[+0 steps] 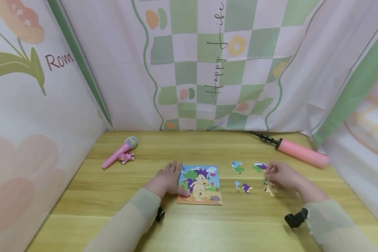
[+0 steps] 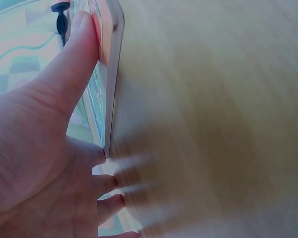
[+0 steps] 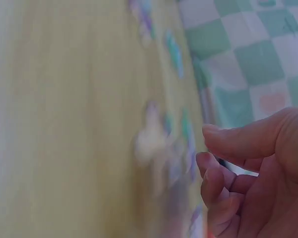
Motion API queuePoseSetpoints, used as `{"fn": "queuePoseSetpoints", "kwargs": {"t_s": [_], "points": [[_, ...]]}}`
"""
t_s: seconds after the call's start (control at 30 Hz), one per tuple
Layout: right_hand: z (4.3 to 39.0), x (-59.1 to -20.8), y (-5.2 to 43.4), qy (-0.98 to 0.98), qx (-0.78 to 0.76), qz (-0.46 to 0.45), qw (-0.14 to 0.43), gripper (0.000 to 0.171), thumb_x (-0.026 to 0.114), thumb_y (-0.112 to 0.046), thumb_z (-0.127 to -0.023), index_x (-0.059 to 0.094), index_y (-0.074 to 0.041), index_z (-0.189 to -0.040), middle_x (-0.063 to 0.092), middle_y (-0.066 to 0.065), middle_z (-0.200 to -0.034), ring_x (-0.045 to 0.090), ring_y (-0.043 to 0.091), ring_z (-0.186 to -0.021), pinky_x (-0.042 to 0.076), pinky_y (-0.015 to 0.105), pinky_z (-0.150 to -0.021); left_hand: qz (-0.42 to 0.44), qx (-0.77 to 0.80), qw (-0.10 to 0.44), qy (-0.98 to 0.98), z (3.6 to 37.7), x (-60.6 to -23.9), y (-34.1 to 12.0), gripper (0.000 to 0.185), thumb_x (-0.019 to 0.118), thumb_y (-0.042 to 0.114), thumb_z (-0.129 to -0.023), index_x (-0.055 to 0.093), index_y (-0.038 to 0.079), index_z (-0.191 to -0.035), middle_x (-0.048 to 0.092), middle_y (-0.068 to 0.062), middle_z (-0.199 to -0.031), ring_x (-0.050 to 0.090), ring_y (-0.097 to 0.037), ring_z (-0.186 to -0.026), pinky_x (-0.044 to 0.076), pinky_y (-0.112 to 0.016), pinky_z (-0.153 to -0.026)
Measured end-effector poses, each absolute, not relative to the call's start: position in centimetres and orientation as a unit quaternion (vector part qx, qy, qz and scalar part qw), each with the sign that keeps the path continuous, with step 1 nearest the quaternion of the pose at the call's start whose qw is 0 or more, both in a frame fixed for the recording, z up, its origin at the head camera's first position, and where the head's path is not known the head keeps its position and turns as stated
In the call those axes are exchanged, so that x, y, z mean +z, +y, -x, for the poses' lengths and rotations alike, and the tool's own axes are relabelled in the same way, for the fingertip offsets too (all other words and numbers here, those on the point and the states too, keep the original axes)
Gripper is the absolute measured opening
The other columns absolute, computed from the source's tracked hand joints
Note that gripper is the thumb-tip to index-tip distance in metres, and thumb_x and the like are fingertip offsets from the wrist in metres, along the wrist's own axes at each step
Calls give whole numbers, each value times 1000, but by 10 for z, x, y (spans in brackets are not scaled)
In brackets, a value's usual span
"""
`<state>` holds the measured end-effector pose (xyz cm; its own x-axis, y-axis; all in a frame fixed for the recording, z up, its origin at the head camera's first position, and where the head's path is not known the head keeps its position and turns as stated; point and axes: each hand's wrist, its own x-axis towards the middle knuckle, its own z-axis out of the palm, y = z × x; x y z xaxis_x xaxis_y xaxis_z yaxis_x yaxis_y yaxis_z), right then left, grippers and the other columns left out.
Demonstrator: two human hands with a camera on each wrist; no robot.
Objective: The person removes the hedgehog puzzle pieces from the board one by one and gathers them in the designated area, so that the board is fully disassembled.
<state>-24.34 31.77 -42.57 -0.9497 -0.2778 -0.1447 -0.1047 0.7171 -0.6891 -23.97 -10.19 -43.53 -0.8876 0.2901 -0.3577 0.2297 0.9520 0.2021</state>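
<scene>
A hedgehog picture puzzle board lies flat in the middle of the wooden table. My left hand rests flat on the table against the board's left edge. In the left wrist view the left hand has its thumb pressing on the board's rim. To the right of the board lie several loose pieces. My right hand hovers over a purple-green piece and a tan piece. In the blurred right wrist view the right hand has loosely curled fingers, holding nothing, above a pale piece.
A pink toy microphone and a small pink figure lie at the back left. A pink hand pump with a black nozzle lies at the back right. Patterned cloth walls close in the table on three sides.
</scene>
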Motion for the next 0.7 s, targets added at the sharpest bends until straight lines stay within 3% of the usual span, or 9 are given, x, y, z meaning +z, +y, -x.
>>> {"fn": "queuePoseSetpoints", "kwargs": {"t_s": [0.3,0.7], "points": [[257,-396,232,910,-345,194,120,8,67,-2,-89,62,-2,-94,59,7,-85,56,22,-78,50,36,-67,-136,75,196,968,238,-432,-102,122,68,76,-72,12,12,-160,7,-13,-164,8,-33,-149,16,-54,-117],[249,-429,139,903,-334,213,168,23,79,-5,-82,61,-7,-96,56,4,-78,52,19,-69,45,34,-61,-133,76,197,968,239,-433,-102,122,68,76,-71,12,12,-160,7,-13,-164,8,-32,-149,16,-54,-117]]}}
